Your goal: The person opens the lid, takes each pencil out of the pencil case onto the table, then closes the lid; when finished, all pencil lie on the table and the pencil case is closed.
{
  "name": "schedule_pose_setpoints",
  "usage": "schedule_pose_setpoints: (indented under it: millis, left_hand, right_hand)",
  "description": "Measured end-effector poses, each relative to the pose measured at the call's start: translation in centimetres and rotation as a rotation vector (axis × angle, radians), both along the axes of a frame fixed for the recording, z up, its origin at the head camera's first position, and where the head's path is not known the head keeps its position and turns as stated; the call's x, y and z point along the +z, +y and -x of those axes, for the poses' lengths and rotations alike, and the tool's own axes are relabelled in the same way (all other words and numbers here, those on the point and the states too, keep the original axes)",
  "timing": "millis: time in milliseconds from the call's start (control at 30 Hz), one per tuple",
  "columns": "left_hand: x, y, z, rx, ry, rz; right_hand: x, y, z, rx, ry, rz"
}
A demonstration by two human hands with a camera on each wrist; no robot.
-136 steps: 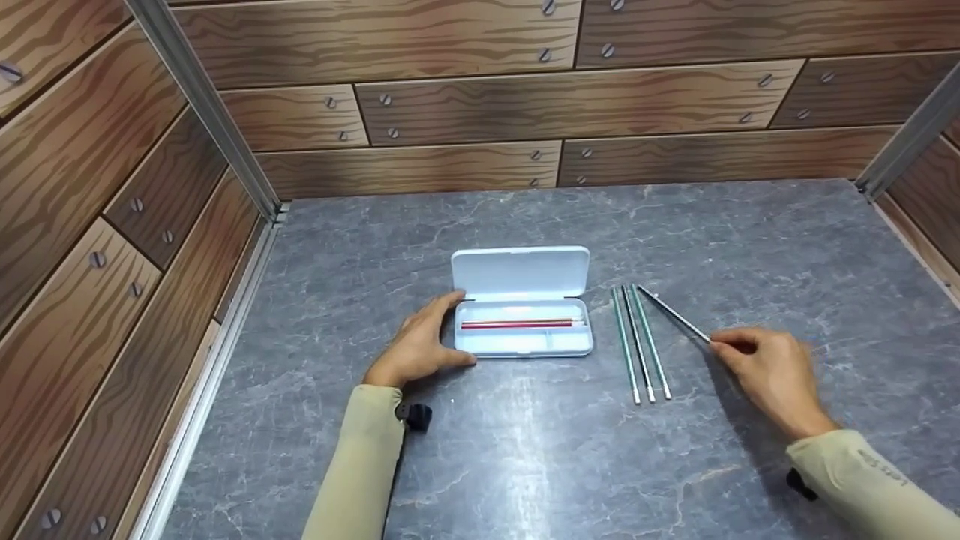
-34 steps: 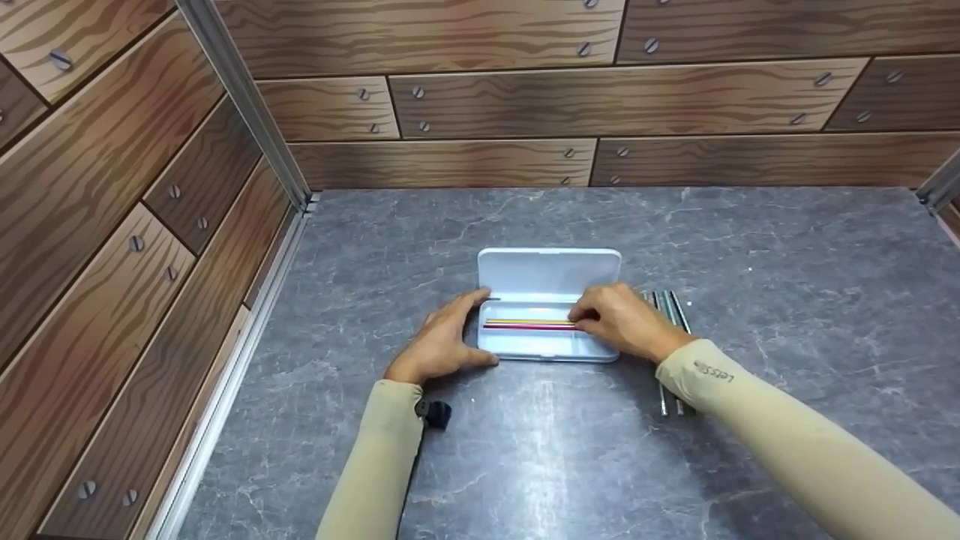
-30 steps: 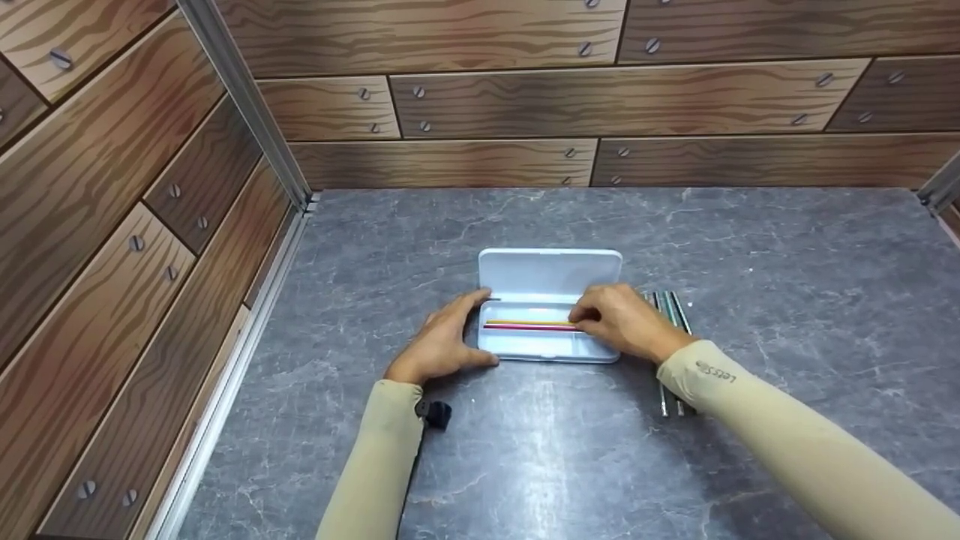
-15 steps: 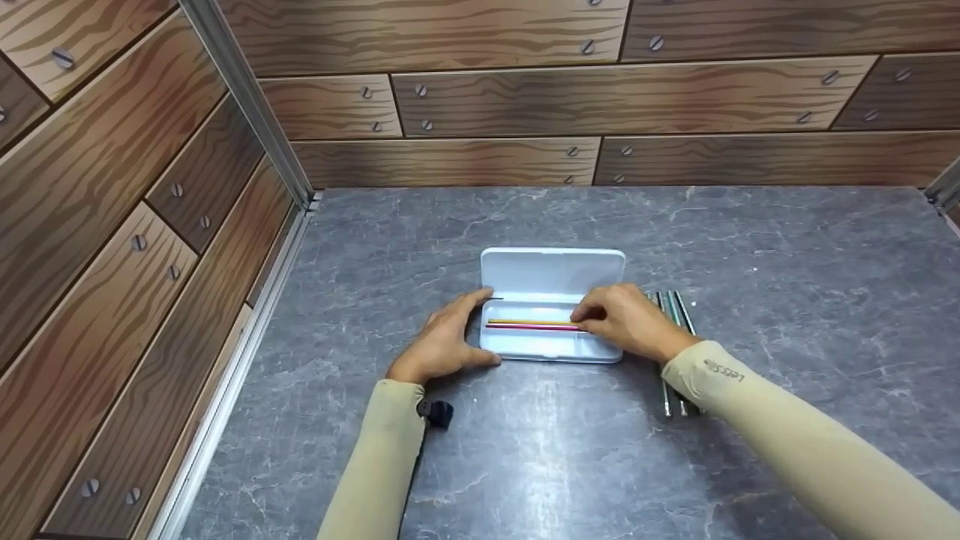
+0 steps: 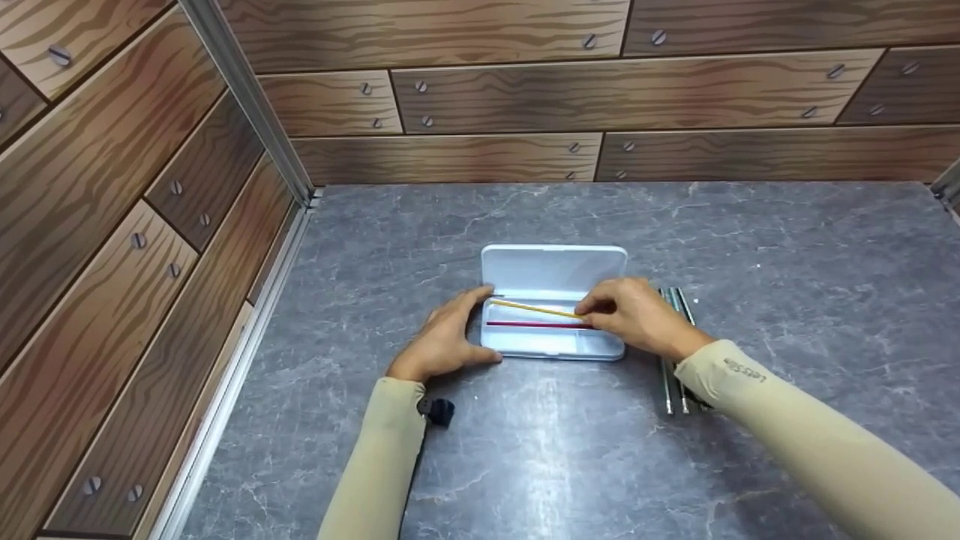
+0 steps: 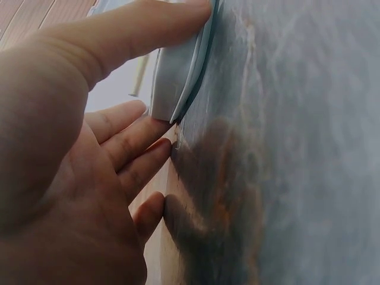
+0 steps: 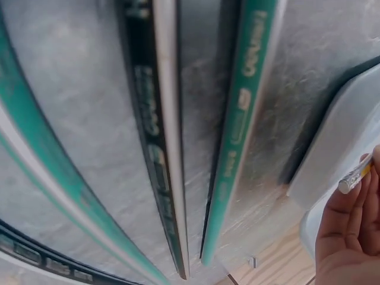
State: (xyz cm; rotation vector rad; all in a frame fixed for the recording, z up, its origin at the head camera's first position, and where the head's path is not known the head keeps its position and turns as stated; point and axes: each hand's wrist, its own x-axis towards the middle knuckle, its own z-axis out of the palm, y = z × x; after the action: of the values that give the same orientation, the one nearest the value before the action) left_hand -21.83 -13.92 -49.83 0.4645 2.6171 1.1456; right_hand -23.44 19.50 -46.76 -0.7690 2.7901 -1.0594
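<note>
A pale plastic pencil case (image 5: 551,355) stands on the table with its lid raised. My left hand (image 5: 442,339) spans the case's left end, thumb at the front corner and fingers at the back, also seen in the left wrist view. Between thumb and fingers, my right hand (image 5: 637,315) pinches a yellow pencil (image 5: 532,307) near its right end, slanted over the case's long compartment. Its silver-capped end (image 7: 351,181) sticks out of the hand in the right wrist view. A red pencil (image 5: 529,325) lies inside the case, its right end hidden by the right hand.
Right of the case, partly under the right forearm, lie several pencils; the right wrist view shows a green pencil (image 7: 240,119) and a black pencil (image 7: 155,142) among them. Wood-patterned walls (image 5: 480,97) enclose the table (image 5: 360,247) at the back and left.
Earlier, the right hand held a black pencil's end at the right; it then moved left to the case. Over the last half second, the yellow pencil has swung away from the red one, left end backward.
</note>
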Motion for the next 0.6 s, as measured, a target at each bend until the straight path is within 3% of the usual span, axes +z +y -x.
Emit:
schedule_pose_setpoints:
  millis: [433,600]
  left_hand:
    - [-0.2,0.2,0.0,-0.010,0.001,-0.016]
    - [-0.1,0.0,0.1,-0.004,0.016,-0.010]
  right_hand:
    - [0.7,2.5,-1.6,-0.105,-0.014,0.038]
    - [1.1,3.8,-2.5,-0.149,-0.010,0.102]
